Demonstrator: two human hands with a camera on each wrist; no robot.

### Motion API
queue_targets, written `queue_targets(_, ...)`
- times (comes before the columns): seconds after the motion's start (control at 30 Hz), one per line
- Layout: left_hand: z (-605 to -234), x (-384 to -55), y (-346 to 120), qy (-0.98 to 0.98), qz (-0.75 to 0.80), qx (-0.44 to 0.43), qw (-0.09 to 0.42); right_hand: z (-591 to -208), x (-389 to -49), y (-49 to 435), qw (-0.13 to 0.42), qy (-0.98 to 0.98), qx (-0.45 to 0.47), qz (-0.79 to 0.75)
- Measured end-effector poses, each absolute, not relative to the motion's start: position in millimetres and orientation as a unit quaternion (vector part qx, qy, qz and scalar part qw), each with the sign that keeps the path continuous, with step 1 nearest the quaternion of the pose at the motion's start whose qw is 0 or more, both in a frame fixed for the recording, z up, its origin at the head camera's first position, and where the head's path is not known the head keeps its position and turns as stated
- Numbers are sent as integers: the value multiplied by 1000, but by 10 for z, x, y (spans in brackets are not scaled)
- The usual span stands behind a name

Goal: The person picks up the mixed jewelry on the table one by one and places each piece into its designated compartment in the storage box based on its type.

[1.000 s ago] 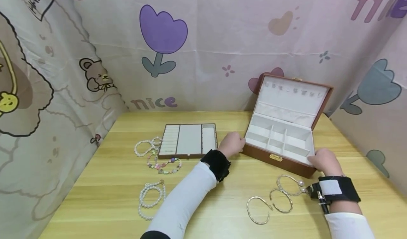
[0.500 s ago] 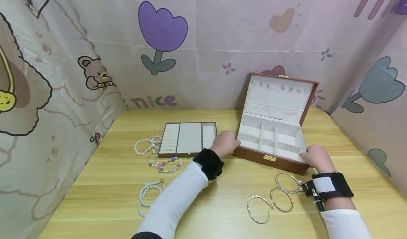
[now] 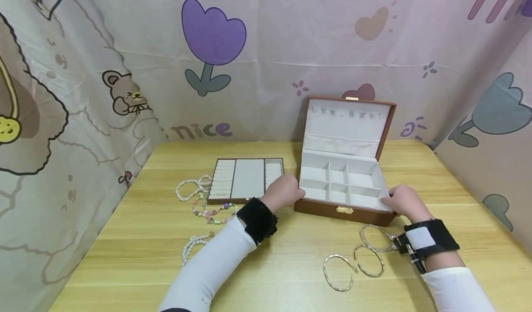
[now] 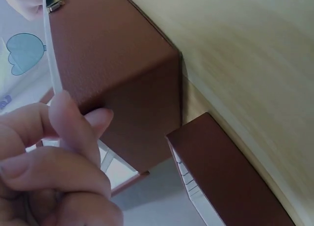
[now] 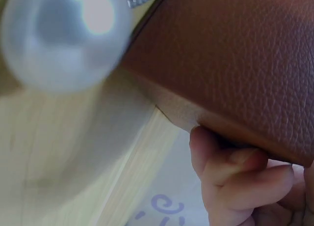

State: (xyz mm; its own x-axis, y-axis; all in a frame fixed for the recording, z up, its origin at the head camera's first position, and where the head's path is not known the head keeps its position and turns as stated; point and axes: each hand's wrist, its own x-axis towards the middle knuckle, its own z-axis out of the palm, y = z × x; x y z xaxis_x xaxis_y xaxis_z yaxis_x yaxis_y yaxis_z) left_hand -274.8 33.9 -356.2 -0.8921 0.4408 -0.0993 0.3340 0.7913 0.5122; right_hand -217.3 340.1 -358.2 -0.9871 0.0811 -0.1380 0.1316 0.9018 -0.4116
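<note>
1. Head view: a brown box (image 3: 317,206) sits on the table (image 3: 287,266), right of the middle, its lid (image 3: 342,127) raised and its white compartments facing up.
2. The left hand (image 3: 284,192) is at the box's front left corner; the left wrist view shows thumb and finger close together, pinching the rim, the other fingers curled.
3. The right hand (image 3: 409,203) grips the right side, with the thumb over the rim and the fingers bent against the outer wall.
4. A flat tray (image 3: 249,179) lies just left of the box, partly behind the left hand.
5. Nearer the person, below the right hand, lie two gold bangles (image 3: 341,290) and a pearl bangle (image 3: 392,238), the latter beside the wrist strap (image 3: 444,236).
6. Left of the tray are white beads (image 3: 189,181) and a coloured bracelet (image 3: 226,206); a pearl string (image 3: 191,243) is partly hidden by the left sleeve (image 3: 216,266).
</note>
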Motion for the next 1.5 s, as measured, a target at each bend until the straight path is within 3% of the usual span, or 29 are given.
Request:
queue_targets(0.4,-3564,-2603,218,942,240,207,115,-3581,-2210,3321,86,966,53,-237)
queue_targets(1.5,-3545,-2393,24,945,219,215,110,-3634,-2128,3175,78,966,28,-244)
